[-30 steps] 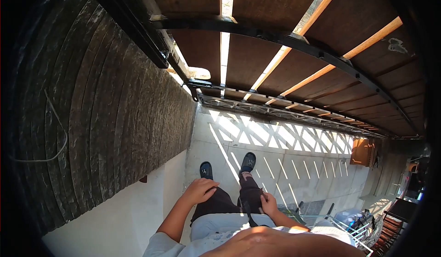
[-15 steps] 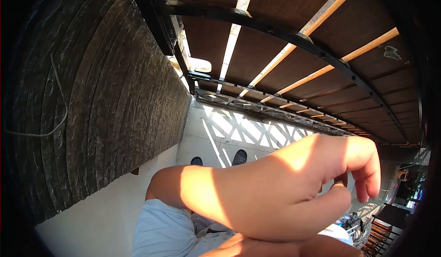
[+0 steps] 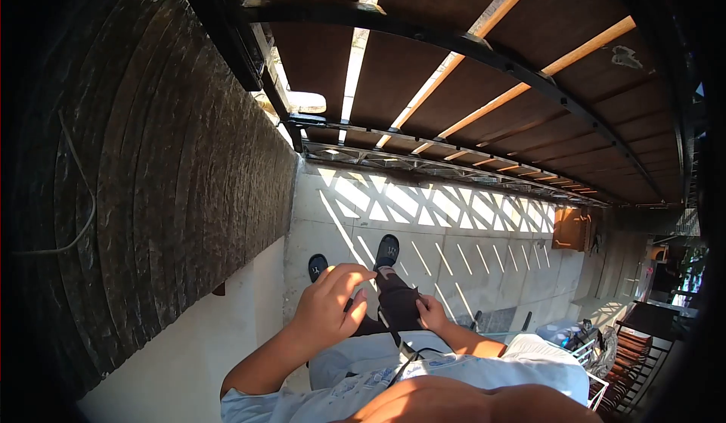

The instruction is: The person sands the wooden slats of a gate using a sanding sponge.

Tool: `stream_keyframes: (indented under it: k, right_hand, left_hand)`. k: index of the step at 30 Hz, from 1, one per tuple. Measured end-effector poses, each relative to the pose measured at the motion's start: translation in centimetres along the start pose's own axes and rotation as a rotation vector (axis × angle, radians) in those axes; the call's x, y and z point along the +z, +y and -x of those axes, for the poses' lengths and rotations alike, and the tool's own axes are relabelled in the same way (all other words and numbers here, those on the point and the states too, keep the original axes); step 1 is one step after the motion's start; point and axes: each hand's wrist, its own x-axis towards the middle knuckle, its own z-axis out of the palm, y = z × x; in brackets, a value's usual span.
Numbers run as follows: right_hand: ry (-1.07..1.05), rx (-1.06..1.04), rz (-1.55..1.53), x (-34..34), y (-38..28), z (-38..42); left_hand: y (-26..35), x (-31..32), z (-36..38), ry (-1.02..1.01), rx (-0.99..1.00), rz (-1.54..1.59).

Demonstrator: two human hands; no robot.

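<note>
My left hand [image 3: 333, 307] hangs in front of my lap with its fingers curled and its thumb apart from them. Nothing is plainly visible between them. Lower to the right, my right hand [image 3: 433, 314] has its fingers closed at the edge of dark cloth [image 3: 398, 307] that looks like a trouser leg. A pale blue patterned shirt [image 3: 333, 390] covers my front, with a thin black strap [image 3: 402, 359] across it. Beyond my hands are my dark shoes [image 3: 387, 250] on the pale tiled floor [image 3: 454, 260].
A rough, dark, ridged wall [image 3: 181, 143] rises on the left, with a thin cable [image 3: 91, 196] on it. Overhead runs a slatted metal-framed gate [image 3: 423, 68]. Further right stand a wooden cabinet [image 3: 571, 229], bags [image 3: 563, 332] and brown slatted furniture [image 3: 631, 359].
My left hand has dropped from close to the camera on the right to in front of my lap. My right hand, not visible before, now shows at the dark cloth.
</note>
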Motion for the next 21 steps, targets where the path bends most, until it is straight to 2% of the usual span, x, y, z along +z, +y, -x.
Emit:
stream_keyframes:
  k: [1,2,4,5,7,9,11,12,14,15,17,19,21]
  right_hand:
    - [-0.010,0.028,-0.102,-0.2,1.3,0.3]
    - [0.005,0.036,-0.112,-1.1,1.4,1.0]
    - [-0.003,-0.120,0.009,-3.8,-0.2,3.6]
    - [0.006,-0.116,0.004,-5.0,-1.6,5.4]
    - [0.047,-0.269,0.052,-7.1,-4.2,9.0]
    - [0.077,-0.206,-0.020,-7.2,-3.9,12.0]
    - [0.147,-0.042,-0.202,-6.3,-4.8,13.8]
    - [0.154,-0.039,-0.204,-5.8,-4.1,13.7]
    - [0.029,-0.010,-0.170,-5.0,-2.4,12.3]
    - [0.010,-0.012,-0.278,-4.5,-1.8,12.1]
    - [0.034,-0.011,-0.295,-4.3,-0.8,11.9]
    - [0.061,0.009,-0.322,-3.8,-0.6,12.7]
    - [0.058,0.052,-0.216,-4.1,-1.2,12.8]
  left_hand:
    - [-4.1,1.9,3.5,-0.089,0.006,-0.189]
    - [-8.6,3.5,8.7,-0.294,0.000,-0.434]
    - [-13.8,4.2,20.2,-0.654,0.057,-0.528]
    - [-12.7,3.1,23.5,-0.835,-0.019,-0.463]
    - [-11.8,3.0,31.0,-1.007,-0.073,-0.456]
    - [-13.8,7.0,38.9,-1.002,-0.045,-0.518]
    - [-16.1,11.9,43.1,-0.682,0.195,-0.876]
    - [-16.5,12.0,42.5,-0.685,0.202,-0.875]
    - [-17.6,12.2,40.8,-0.788,-0.096,-0.200]
    - [-18.1,12.1,40.5,-0.788,-0.087,-0.203]
    - [-19.3,12.2,39.9,-0.677,-0.131,0.061]
    - [-20.0,12.3,39.9,-0.682,-0.115,0.060]
    - [-20.6,12.6,40.0,-0.681,-0.105,0.065]
